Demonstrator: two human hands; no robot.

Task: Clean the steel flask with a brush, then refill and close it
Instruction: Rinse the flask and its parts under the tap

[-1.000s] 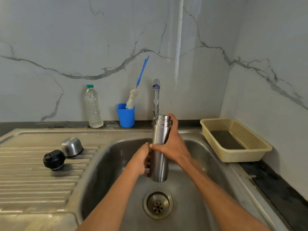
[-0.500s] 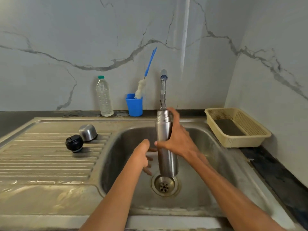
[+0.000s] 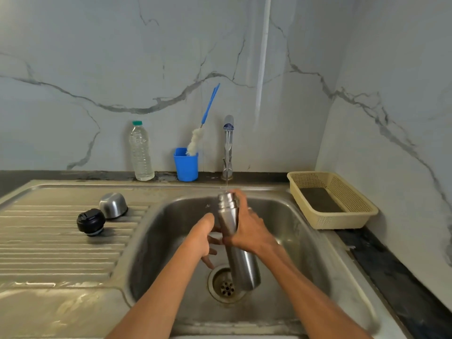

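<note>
My right hand (image 3: 247, 231) grips the open steel flask (image 3: 241, 263) upright over the sink basin (image 3: 300, 231). A thin stream of water falls from the tap (image 3: 228, 145) onto the flask's mouth. My left hand (image 3: 204, 237) is just left of the flask with its fingers spread and loose, holding nothing. The black stopper (image 3: 91, 221) and the steel cup lid (image 3: 113, 205) lie on the ribbed drainboard (image 3: 49, 250) to the left. A blue-handled bottle brush (image 3: 200, 129) stands in a blue cup (image 3: 186, 166) behind the sink.
A clear plastic water bottle (image 3: 141, 152) stands by the wall left of the blue cup. A beige plastic basket (image 3: 337, 199) sits on the dark counter to the right of the sink. The drain (image 3: 226, 286) lies under the flask.
My left hand has let go of the flask and opened beside it. The flask has come lower in the basin, with its mouth now well below the tap spout.
</note>
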